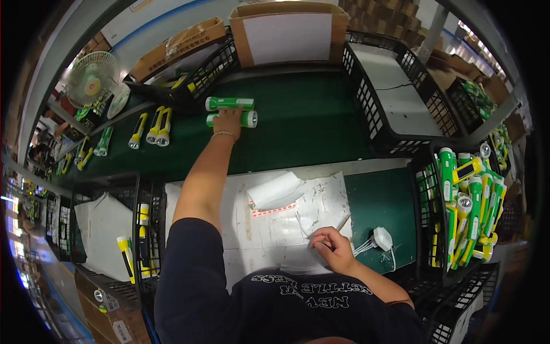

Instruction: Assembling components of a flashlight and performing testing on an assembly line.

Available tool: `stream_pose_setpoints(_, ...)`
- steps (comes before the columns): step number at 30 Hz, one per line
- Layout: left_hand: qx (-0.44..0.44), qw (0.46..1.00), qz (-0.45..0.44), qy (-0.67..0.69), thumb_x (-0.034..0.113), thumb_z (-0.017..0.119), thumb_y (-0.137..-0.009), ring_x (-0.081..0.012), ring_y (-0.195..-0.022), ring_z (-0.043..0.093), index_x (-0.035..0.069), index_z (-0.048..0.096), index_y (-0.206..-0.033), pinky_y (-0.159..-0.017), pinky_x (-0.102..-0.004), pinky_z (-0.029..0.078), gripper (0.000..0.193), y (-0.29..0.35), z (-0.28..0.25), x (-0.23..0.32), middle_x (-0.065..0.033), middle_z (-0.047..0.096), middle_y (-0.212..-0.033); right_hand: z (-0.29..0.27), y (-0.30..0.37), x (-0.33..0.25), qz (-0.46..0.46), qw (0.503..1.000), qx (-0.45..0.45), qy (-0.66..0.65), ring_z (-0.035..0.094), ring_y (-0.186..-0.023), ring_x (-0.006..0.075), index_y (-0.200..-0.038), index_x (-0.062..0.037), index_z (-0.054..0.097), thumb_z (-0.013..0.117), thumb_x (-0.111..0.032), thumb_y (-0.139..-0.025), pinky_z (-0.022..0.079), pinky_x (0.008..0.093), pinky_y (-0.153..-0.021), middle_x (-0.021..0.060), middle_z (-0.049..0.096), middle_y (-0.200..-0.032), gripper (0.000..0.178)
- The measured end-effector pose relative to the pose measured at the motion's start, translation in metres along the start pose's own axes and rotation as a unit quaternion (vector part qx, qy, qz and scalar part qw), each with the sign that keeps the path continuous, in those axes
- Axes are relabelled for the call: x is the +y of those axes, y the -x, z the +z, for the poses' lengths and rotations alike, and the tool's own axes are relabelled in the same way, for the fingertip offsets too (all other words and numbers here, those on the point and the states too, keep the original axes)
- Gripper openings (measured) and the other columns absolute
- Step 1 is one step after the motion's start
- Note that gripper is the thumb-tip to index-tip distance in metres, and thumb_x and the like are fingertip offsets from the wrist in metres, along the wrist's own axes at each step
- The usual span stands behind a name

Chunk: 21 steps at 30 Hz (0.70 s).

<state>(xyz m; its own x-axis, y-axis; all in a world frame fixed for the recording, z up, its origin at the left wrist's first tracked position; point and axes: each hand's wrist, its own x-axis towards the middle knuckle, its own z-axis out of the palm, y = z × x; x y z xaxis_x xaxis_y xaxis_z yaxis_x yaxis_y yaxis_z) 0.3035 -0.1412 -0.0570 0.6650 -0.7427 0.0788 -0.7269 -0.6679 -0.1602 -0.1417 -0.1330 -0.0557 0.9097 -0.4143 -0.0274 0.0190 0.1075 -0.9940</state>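
My left hand (228,121) reaches far across the green work surface, its fingers closed over the nearer of two green-and-white flashlights (248,119). The farther green flashlight (238,104) lies alongside, right at my fingertips. Close to my body, my right hand (333,247) is curled above the pale worktop sheet (321,200); whether anything is inside its fingers is hidden. A thin stick-like piece (345,222) shows just beyond that hand. To its right sits a white round device with cords (380,237).
Yellow-and-black flashlights (156,127) lie at the left. A white roll (276,191) rests on the sheet. A black crate (431,229) full of flashlights stands right, another crate (395,137) behind it. Cardboard boxes (242,40) line the back; a fan (93,80) stands far left.
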Motion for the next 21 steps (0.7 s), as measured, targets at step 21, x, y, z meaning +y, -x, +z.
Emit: stream_pose_setpoints(21,-0.276,0.277,-0.131,0.911,0.043,0.046,-0.091,-0.0125,-0.064,0.054,0.007,0.050,-0.112,-0.054,-0.0284,0.049,0.041,0.272,-0.066,0.115,-0.0036,0.055,-0.081,0.001,0.018,-0.024,-0.041,0.990,0.042,0.125,0.053,-0.074,0.0059,-0.102,-0.0011,0.055,0.058,-0.012,-0.085,0.044,0.0200,-0.062,0.0052,0.058,-0.083,0.020)
